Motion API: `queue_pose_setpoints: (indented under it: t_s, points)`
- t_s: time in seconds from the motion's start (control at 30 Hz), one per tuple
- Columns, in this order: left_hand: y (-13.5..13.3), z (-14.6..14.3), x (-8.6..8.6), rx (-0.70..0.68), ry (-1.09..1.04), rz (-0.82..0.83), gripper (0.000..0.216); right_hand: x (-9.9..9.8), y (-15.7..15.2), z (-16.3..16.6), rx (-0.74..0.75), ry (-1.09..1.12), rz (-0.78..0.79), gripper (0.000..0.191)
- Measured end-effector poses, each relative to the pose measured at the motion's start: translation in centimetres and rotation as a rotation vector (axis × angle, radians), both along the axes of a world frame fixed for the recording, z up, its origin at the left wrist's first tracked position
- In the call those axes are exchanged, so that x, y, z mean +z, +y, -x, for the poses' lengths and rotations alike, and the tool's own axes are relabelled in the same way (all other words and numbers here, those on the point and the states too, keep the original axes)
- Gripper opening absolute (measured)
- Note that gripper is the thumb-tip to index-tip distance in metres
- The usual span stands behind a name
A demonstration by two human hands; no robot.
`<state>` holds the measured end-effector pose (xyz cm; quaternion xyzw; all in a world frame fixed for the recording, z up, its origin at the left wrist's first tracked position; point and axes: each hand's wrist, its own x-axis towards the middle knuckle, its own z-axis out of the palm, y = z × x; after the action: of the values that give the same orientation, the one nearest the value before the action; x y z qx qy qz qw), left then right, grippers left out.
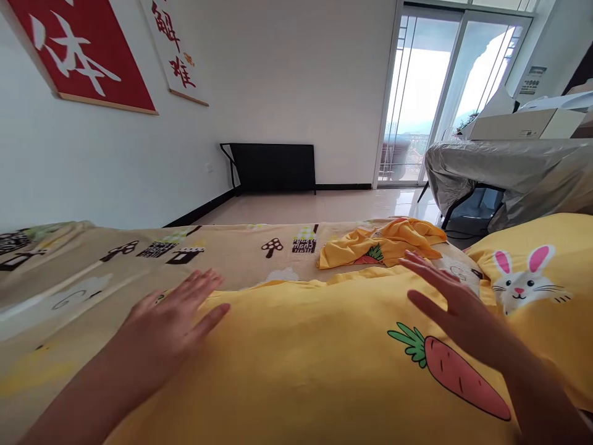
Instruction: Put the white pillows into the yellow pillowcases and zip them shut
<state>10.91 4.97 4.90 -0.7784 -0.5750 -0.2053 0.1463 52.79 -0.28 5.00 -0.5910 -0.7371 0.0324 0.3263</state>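
A yellow pillow (296, 346) with a printed carrot lies right in front of me on the bed. My left hand (173, 324) is over its left edge, fingers stretched out and thumb apart, holding nothing. Over its right side is my right hand (456, 309), also flat with fingers extended, above the carrot print. Whether either palm touches the fabric I cannot tell. Beyond the pillow lies a crumpled yellow cloth (380, 244) with a carrot print. To the right rests another yellow pillow (551, 334) with a rabbit face.
A beige patterned blanket (231, 250) covers the bed. At the right stands a plastic-covered table (519, 167) bearing a white box (514, 125). A folded black frame (273, 167) leans on the far wall, near a sliding glass door (445, 99).
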Motion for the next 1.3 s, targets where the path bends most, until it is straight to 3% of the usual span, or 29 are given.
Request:
queue_pose_setpoints:
  t_s: [0.07, 0.13, 0.2, 0.27, 0.63, 1.17, 1.3]
  points:
    - [-3.3, -5.3, 0.9, -0.239, 0.058, 0.010, 0.055, 1.0, -2.4, 3.4, 0.250, -0.069, 0.065, 0.054]
    - [-5.4, -10.0, 1.0, -0.485, 0.137, 0.145, 0.051, 0.7, -3.2, 5.9, 0.457, -0.109, 0.161, 0.058]
    - [-6.0, -12.8, 0.4, -0.552, 0.147, 0.283, 0.050, -0.3, -2.5, 7.2, 0.532, -0.104, 0.235, 0.060]
    - [-5.4, -13.6, -0.4, -0.527, 0.106, 0.394, 0.051, -1.6, -1.1, 7.5, 0.503, -0.078, 0.280, 0.059]
    - [-0.9, -11.7, -2.1, -0.295, -0.070, 0.594, 0.057, -4.1, 2.9, 5.8, 0.406, -0.049, 0.357, 0.056]
    - [2.6, -10.3, -3.6, -0.074, -0.094, 0.586, 0.057, -7.3, 6.5, 1.3, 0.150, -0.021, 0.506, 0.063]
    - [4.0, -7.8, -3.4, 0.004, -0.105, 0.594, 0.059, -7.6, 6.8, 0.2, 0.102, -0.011, 0.518, 0.064]
